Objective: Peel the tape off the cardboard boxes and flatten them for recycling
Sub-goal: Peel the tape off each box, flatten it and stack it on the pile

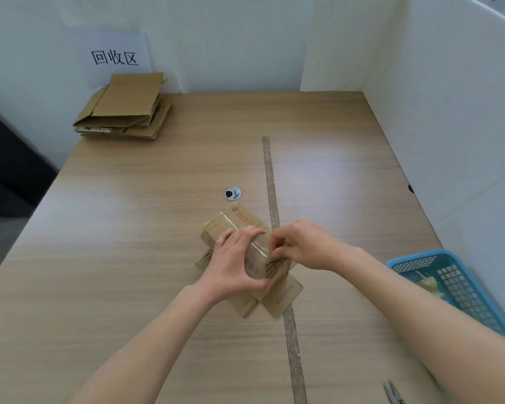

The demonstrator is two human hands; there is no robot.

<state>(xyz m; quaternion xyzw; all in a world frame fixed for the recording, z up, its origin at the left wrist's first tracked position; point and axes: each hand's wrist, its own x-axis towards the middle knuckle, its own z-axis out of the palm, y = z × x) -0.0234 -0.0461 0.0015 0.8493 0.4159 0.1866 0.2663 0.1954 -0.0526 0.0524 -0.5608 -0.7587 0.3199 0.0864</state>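
A small brown cardboard box [239,218] lies on the wooden table [129,228] near the middle, with clear tape [258,248] running along its top. My left hand [235,263] grips the box from the left, fingers over the top and thumb at the near side. My right hand [301,244] pinches the tape at the box's right edge with thumb and fingertips. A loose flap with printed letters [283,294] sticks out toward me under the hands.
A stack of flattened boxes [126,112] lies at the far left under a paper sign [114,58]. A blue basket [455,284] with crumpled tape sits at the right. A seam strip [271,182] crosses the table; a metal grommet [231,193]; scissors [392,393] at the near right.
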